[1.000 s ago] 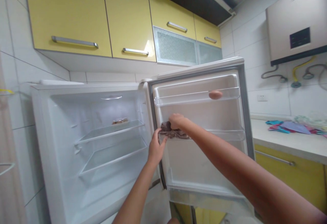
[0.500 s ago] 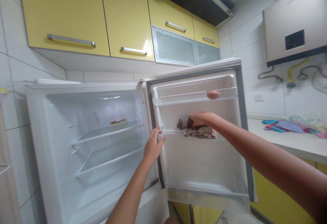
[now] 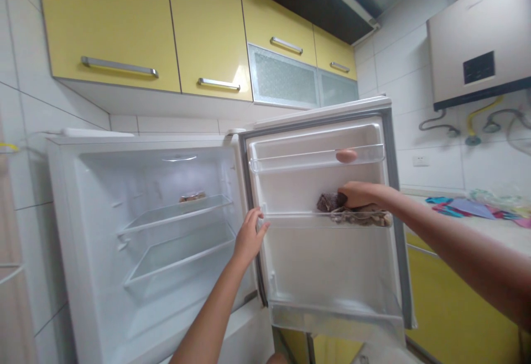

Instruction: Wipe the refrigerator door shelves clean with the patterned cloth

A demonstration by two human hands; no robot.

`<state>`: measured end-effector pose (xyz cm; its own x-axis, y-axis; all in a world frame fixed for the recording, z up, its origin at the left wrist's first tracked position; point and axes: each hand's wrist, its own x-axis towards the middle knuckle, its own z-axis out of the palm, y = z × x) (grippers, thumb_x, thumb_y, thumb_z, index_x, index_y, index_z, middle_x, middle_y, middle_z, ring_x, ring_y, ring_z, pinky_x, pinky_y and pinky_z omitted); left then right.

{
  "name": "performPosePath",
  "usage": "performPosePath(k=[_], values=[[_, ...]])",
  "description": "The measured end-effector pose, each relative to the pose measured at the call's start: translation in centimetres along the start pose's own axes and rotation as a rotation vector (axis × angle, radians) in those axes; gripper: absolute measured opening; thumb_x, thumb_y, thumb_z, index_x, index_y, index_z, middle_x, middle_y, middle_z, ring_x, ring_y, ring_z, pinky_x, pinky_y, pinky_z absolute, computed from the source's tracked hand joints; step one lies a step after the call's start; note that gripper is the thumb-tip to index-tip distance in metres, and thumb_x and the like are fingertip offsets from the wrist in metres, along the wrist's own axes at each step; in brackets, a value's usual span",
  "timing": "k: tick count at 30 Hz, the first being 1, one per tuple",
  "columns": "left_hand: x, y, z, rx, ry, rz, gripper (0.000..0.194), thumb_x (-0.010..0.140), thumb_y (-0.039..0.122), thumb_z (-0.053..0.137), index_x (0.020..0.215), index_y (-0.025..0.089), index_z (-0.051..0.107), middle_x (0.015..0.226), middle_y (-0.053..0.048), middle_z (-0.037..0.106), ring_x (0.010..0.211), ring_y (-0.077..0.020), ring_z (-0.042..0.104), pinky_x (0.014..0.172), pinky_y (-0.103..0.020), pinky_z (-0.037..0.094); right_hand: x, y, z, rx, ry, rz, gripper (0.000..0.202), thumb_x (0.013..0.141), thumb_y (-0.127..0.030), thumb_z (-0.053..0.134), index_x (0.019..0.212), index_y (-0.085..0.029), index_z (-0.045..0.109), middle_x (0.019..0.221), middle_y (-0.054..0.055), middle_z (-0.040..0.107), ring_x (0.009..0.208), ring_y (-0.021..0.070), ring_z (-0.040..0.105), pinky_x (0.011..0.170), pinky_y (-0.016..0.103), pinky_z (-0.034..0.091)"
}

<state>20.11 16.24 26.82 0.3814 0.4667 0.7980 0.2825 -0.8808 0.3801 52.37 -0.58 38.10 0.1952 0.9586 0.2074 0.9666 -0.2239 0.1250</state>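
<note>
Right end of middle fridge-door bin (image 3: 296, 221) now reached by cloth (image 3: 331, 202), centre-right
Clutched by right hand (image 3: 359, 193); left hand (image 3: 249, 238) half-open.

My one view comes from the camera on my head — it looks forward and down, so near the open refrigerator (image 3: 99, 275) that my left hand (image 3: 248, 237) and right hand (image 3: 360, 193) reach its door (image 3: 323, 267) around mid-frame. The frame runs wide: yellow upper cabinets (image 3: 112, 15) fill the top, tiled wall (image 3: 41, 181) borders the left — the water heater (image 3: 477, 35) sits high at right.
</note>
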Motion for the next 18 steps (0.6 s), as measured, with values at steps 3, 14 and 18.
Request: performPosePath(k=[3,14,18], values=[[0.2,0.3,0.1,0.000,-0.031,-0.029,0.011,0.088,0.031,0.057,0.096,0.024,0.055,0.133,-0.012,0.058,0.133,-0.0267,0.051,0.110,-0.048,0.042,1.3,-2.3,0.5,-0.018,0.051,0.001,0.038,0.072,-0.026,0.065,0.107,-0.015,0.075,0.109,0.021,0.075,0.097,0.0344,0.072,0.072,0.035,0.050],[-0.4,0.5,0.9,-0.022,0.019,-0.058,0.012,0.088,0.027,0.056,0.099,0.024,0.055,0.138,-0.010,0.056,0.132,-0.0244,0.051,0.109,-0.046,0.043,7.4,-14.7,0.8,0.057,0.254,-0.156,0.034,0.082,-0.030,0.061,0.114,-0.022,0.069,0.117,0.014,0.073,0.106,0.0293,0.070,0.080,0.032,0.050],[-0.4,0.7,0.7,-0.002,0.000,-0.068,0.011,0.088,0.027,0.056,0.099,0.024,0.055,0.138,-0.011,0.056,0.132,-0.0250,0.052,0.110,-0.046,0.042,8.0,-16.1,0.7,0.125,0.351,-0.061,0.032,0.086,-0.032,0.056,0.114,-0.020,0.065,0.115,0.015,0.072,0.106,0.0295,0.070,0.081,0.033,0.050]])
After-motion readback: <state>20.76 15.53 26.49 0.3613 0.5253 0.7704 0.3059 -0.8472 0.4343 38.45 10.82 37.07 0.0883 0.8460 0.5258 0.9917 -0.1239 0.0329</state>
